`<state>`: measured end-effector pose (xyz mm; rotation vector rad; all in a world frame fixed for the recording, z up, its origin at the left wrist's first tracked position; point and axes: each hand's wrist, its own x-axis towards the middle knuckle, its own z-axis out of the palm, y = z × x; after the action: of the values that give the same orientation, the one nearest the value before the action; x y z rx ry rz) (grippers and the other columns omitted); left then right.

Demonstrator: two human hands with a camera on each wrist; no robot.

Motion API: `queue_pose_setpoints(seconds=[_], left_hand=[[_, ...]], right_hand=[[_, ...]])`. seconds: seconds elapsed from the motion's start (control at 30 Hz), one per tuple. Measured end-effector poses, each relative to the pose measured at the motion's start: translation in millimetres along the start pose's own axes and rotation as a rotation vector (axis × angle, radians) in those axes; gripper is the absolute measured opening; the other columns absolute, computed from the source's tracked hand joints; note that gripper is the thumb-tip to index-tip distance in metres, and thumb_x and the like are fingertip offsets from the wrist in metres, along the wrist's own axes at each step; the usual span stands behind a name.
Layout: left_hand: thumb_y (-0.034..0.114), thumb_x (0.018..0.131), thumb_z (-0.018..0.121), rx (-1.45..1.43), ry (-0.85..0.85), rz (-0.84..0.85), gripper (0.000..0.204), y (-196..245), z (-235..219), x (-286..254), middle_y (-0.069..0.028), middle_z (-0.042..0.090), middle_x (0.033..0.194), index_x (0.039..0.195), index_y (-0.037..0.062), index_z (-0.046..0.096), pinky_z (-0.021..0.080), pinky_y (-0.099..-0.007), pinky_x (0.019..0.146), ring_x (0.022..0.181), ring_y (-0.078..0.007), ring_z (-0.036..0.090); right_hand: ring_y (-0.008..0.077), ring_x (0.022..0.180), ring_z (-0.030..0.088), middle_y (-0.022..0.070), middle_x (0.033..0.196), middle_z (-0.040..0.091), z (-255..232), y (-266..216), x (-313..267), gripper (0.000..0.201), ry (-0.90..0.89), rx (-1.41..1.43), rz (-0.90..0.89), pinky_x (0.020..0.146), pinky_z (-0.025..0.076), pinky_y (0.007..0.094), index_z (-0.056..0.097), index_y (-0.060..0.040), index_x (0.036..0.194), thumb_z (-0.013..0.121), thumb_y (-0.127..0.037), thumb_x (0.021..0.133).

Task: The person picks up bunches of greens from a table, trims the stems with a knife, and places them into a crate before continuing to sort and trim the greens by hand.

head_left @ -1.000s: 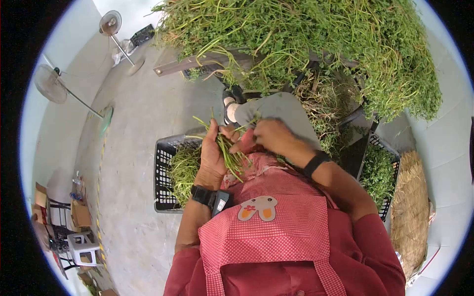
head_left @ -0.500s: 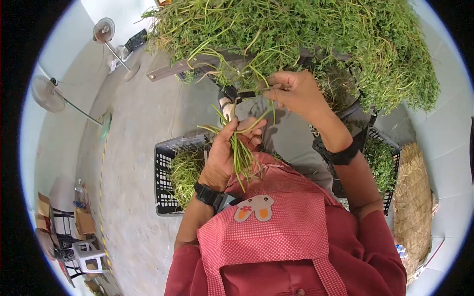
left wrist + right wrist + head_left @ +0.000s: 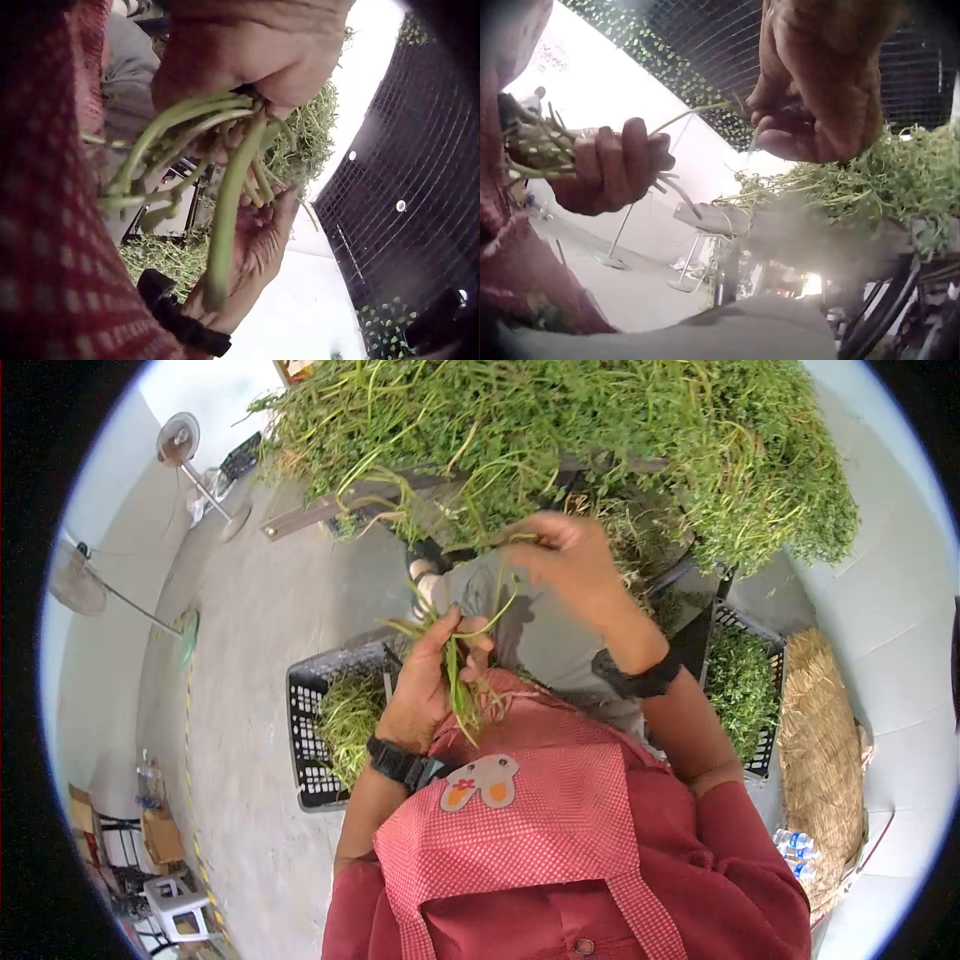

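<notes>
In the head view my left hand (image 3: 418, 685) grips a small bunch of green stems (image 3: 457, 685) over the apron, the cut ends sticking out past the thumb. The left wrist view shows several thick stems (image 3: 232, 217) leaving that grip. My right hand (image 3: 572, 565) is raised ahead and to the right of it, just short of the leafy heap (image 3: 570, 420). Thumb and forefinger pinch a thin green piece of stem (image 3: 525, 538). Seen from the right wrist, a thin stem (image 3: 697, 110) runs between the right fingertips and the left hand.
The heap lies on a surface with a dark edge bar (image 3: 300, 515). A black crate (image 3: 305, 750) of stems stands on the floor at left; another crate (image 3: 765, 755) of leafy greens is at right, beside a straw bundle (image 3: 820, 760). Two fans and a white stool (image 3: 178, 905) stand farther left.
My right hand has moved from beside the left hand, up and away toward the heap, pinching a stem. The left hand keeps its bunch. The head view has shifted a little.
</notes>
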<state>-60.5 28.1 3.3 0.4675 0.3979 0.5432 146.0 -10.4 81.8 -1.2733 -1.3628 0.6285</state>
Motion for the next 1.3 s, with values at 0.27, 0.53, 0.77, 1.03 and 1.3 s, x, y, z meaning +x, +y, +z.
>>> queue_pose_setpoints(seconds=[0.27, 0.53, 0.77, 1.03, 1.3], left_hand=[[0.03, 0.095, 0.046, -0.056, -0.031, 0.023, 0.037, -0.5, 31.3, -6.2, -0.0186, 0.061, 0.102, 0.112, -0.002, 0.055, 0.044, -0.0241, 0.053, 0.069, -0.0192, 0.055], [0.029, 0.094, 0.049, -0.113, -0.083, 0.006, 0.034, -5.6, 8.2, -1.4, -0.0181, 0.062, 0.09, 0.107, -0.0024, 0.055, 0.055, -0.0323, 0.065, 0.08, -0.0243, 0.063], [0.031, 0.092, 0.053, -0.244, -0.182, 0.062, 0.023, -7.0, 7.2, 2.7, -0.0119, 0.063, 0.104, 0.096, 0.0097, 0.06, 0.052, -0.0405, 0.078, 0.095, -0.026, 0.061], [0.035, 0.097, 0.04, -0.3, -0.295, 0.199, 0.031, -3.7, 27.0, -1.3, -0.0123, 0.046, 0.132, 0.081, 0.0116, 0.054, 0.04, -0.0516, 0.098, 0.122, -0.0331, 0.042], [0.031, 0.098, 0.037, -0.345, -0.35, 0.167, 0.033, -8.0, 32.8, -4.4, -0.0192, 0.036, 0.139, 0.076, 0.0082, 0.045, 0.046, -0.0499, 0.094, 0.126, -0.0337, 0.037]], right_hand=[[0.0114, 0.076, 0.064, 0.0039, 0.088, 0.068, 12.2, 12.9, -15.4, 0.015, -0.048, 0.081, -0.137, 0.068, 0.05, 0.024, 0.068, -0.0046, 0.092, 0.068, -0.008, 0.078], [0.0268, 0.103, 0.058, 0.0028, 0.111, 0.063, 23.5, 30.8, -30.4, 0.019, -0.27, -0.404, -0.497, 0.089, 0.046, 0.0356, 0.069, -0.0158, 0.093, 0.065, -0.01, 0.074], [0.0254, 0.106, 0.056, 0.0055, 0.116, 0.059, 19.7, 13.2, -39.2, 0.021, -0.155, -0.162, -0.267, 0.09, 0.045, 0.0347, 0.069, -0.0122, 0.093, 0.069, -0.012, 0.072], [0.0224, 0.084, 0.051, 0.0017, 0.083, 0.055, 11.8, -9.3, -68.4, 0.021, -0.322, -0.403, -0.467, 0.075, 0.044, 0.0328, 0.07, -0.0122, 0.08, 0.075, -0.026, 0.065], [0.0225, 0.081, 0.05, 0.0026, 0.078, 0.053, 35.6, -13.2, -72.9, 0.018, -0.113, -0.574, -0.367, 0.071, 0.043, 0.0351, 0.067, -0.009, 0.074, 0.072, -0.024, 0.065]])
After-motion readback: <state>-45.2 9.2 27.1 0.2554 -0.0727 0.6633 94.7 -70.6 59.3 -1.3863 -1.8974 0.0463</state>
